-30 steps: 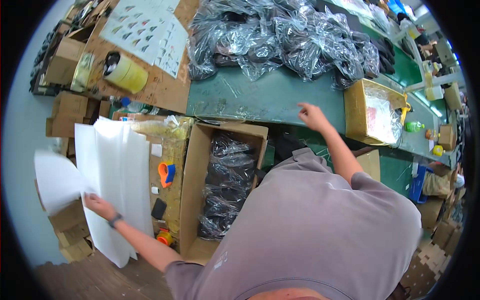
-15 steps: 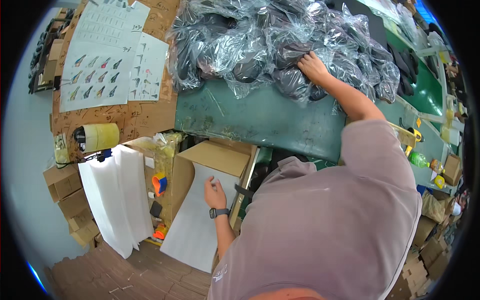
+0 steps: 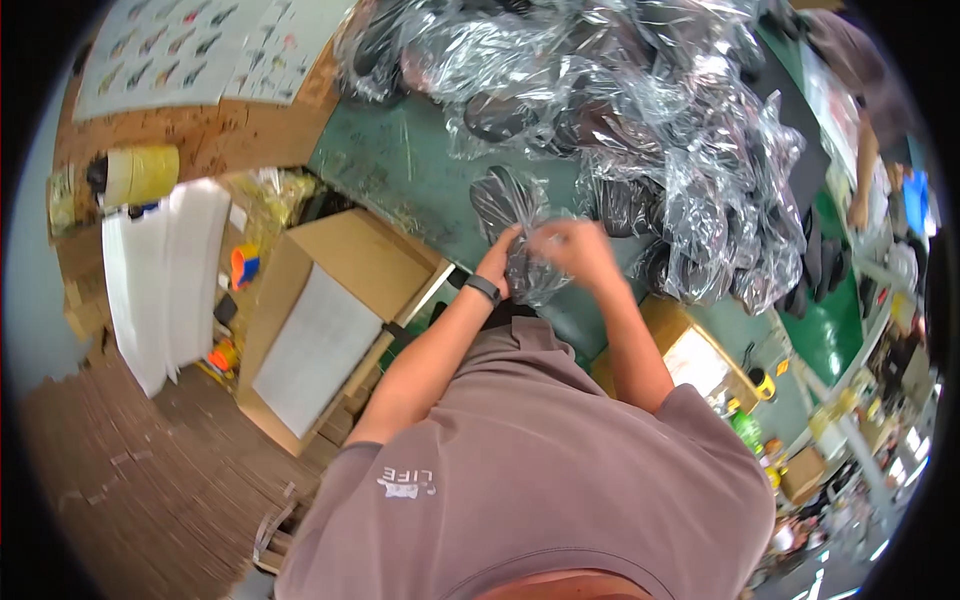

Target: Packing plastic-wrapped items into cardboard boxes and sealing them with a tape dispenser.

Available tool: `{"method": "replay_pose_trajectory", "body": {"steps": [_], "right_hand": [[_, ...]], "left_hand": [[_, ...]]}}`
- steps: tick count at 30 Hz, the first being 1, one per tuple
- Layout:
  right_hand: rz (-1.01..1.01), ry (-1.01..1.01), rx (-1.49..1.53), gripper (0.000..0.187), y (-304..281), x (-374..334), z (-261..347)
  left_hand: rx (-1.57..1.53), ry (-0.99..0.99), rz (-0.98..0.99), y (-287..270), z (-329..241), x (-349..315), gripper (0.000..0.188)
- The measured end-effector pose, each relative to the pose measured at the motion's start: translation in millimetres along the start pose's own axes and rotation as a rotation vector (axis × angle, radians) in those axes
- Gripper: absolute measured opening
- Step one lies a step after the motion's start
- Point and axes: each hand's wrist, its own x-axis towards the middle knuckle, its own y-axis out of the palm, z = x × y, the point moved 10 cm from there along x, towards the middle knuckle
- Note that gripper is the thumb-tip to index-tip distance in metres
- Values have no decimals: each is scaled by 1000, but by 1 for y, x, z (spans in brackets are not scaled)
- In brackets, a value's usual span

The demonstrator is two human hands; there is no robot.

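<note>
In front of my body is a black bicycle saddle in a clear plastic bag, its broad end toward the far left. My left hand, with a dark watch on the wrist, is closed round the near part of the bagged saddle. My right hand is at the bag's right side, blurred by motion; whether its fingers grip the plastic cannot be made out. Beyond both hands lies a heap of similar bagged saddles on the green table.
An open cardboard box lined with a white foam sheet stands at left. Beside it hang white foam sheets. Printed sheets lie on a wooden board. Flattened cardboard covers the lower left. Another person's arm shows at far right.
My left hand has left the box and now holds a bagged saddle. My right hand has come back from the heap toward my body. The view has turned; another person appears at far right.
</note>
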Motion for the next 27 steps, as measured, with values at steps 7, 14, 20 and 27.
{"method": "replay_pose_trajectory", "body": {"steps": [7,14,20,27], "right_hand": [[-705,166,-1039,23,-207,70,-83],[-451,-179,-552,92,-136,24,61],[184,-31,835,84,113,-74,83],[859,386,570,55,577,-34,285]], "left_hand": [[-82,-146,526,8,-19,-147,52],[485,1042,11,-162,-138,-391,123],[540,1029,-487,-510,-142,-537,97],[2137,666,-1081,-798,-197,-588,14]]}}
